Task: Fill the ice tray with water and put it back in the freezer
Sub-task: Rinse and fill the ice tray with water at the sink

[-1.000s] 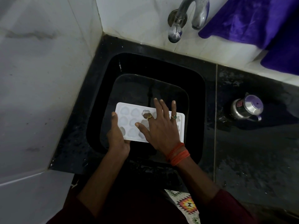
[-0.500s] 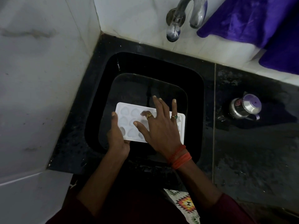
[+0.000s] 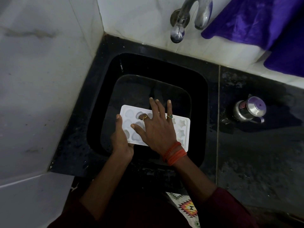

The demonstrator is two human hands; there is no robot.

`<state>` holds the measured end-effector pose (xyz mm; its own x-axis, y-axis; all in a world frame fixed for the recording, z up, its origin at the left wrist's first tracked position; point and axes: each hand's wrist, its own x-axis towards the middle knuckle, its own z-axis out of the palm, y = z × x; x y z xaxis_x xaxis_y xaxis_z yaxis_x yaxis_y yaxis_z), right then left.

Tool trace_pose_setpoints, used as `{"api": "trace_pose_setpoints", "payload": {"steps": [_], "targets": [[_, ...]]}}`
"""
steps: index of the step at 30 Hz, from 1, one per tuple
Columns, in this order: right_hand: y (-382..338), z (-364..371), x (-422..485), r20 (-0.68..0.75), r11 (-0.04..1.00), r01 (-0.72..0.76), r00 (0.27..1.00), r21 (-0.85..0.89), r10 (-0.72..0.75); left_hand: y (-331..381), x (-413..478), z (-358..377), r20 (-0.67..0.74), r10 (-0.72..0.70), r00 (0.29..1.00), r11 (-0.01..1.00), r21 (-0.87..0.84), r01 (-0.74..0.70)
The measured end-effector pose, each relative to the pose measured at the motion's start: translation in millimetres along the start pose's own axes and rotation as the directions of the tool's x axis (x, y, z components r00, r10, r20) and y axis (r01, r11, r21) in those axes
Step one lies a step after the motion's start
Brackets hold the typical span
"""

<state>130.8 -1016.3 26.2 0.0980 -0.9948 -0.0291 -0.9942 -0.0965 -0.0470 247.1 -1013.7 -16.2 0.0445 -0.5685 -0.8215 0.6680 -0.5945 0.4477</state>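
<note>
A white ice tray (image 3: 183, 129) with heart and star moulds is held flat over the black sink (image 3: 199, 89). My left hand (image 3: 120, 137) grips its near left corner, thumb along the left edge. Across the tray's middle lies my right hand (image 3: 156, 127), flat with straight, spread fingers that reach past the far edge. It hides the middle moulds. A chrome tap (image 3: 199, 15) juts from the wall above the sink, and no water runs from it.
A steel lidded pot (image 3: 250, 109) stands on the wet black counter (image 3: 256, 162) to the right of the sink. A purple cloth (image 3: 256, 18) hangs at the top right. White marble walls (image 3: 41, 79) close in the left side and the back.
The hands and the tray have stayed almost still over the sink. Only the view has shifted a little.
</note>
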Motion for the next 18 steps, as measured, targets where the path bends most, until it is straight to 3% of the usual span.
{"api": "trace_pose_setpoints", "payload": {"steps": [5,15,18], "targets": [[-2,-2,5,-0.037,1.0,0.001,0.999,0.001,-0.001,3,-7,4,0.011,-0.006,1.0,1.0,0.019,0.006],[-6,-7,8,0.018,1.0,0.005,1.0,-0.013,-0.005,-4,-14,4,0.034,-0.053,0.998,0.995,-0.078,0.056],[-7,-8,6,0.035,1.0,0.021,0.999,-0.02,-0.02,0,-11,3,0.033,-0.042,0.999,0.998,-0.034,0.043]]}}
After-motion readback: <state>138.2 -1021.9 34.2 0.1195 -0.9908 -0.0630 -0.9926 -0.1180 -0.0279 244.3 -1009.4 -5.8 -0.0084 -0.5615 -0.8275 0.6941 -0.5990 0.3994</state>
